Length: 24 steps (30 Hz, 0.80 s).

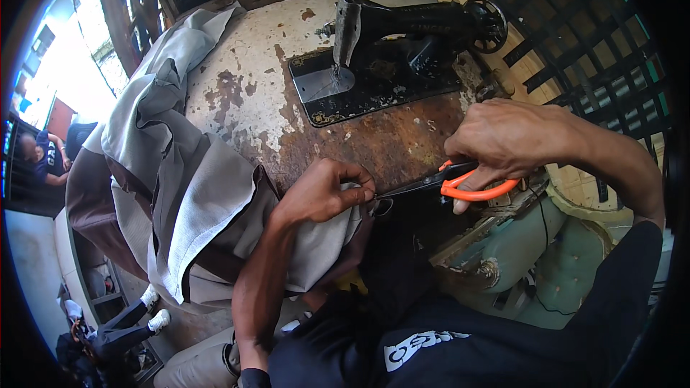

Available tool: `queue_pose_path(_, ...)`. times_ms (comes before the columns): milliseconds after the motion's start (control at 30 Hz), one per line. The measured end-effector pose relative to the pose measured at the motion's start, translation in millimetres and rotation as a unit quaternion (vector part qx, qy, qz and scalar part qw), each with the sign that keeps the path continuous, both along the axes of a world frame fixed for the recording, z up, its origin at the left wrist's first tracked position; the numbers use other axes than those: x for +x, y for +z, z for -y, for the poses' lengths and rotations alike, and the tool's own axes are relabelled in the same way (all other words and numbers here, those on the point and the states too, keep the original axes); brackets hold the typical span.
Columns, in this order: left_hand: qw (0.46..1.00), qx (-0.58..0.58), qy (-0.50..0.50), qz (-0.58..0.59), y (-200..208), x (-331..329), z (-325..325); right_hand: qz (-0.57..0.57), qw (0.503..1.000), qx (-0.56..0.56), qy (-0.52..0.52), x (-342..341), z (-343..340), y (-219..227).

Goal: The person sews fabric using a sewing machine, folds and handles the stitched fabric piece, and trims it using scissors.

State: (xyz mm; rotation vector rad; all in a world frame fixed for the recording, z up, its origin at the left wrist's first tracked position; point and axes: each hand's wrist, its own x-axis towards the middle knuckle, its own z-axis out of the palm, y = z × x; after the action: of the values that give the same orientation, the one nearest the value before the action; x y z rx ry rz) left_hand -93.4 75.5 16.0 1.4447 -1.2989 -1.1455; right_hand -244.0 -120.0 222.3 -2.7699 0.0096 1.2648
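My right hand grips a pair of scissors with orange handles. Their dark blades point left and reach the fingertips of my left hand. Pinched between the thumb and forefinger of my left hand is the edge of a grey and maroon fabric piece. This cloth drapes in folds over the left side of the table and hangs down toward my lap. Just beyond my hands stands a black sewing machine, its needle end to the left. No cloth lies under the needle.
The worn wooden tabletop has peeling paint. At the right are a wooden frame with black woven straps and green padded upholstery. Two other people are off to the left, one low down with legs stretched out.
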Motion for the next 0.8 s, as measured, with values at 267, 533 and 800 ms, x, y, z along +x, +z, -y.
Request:
queue_pose_path(267,1.000,0.001,0.007,-0.001,-3.5,-1.2,0.5,0.030,0.999,0.022,0.014,-1.1,2.1,-4.4)
queue_pose_path(533,0.996,-0.051,0.031,0.060,-6.7,-9.4,1.1,0.026,0.998,-0.011,0.049,-1.3,-2.3,-2.5)
queue_pose_path(800,0.994,-0.081,0.061,0.043,-11.7,0.1,1.6,0.107,0.990,-0.096,-0.006,-42.7,30.4,0.7)
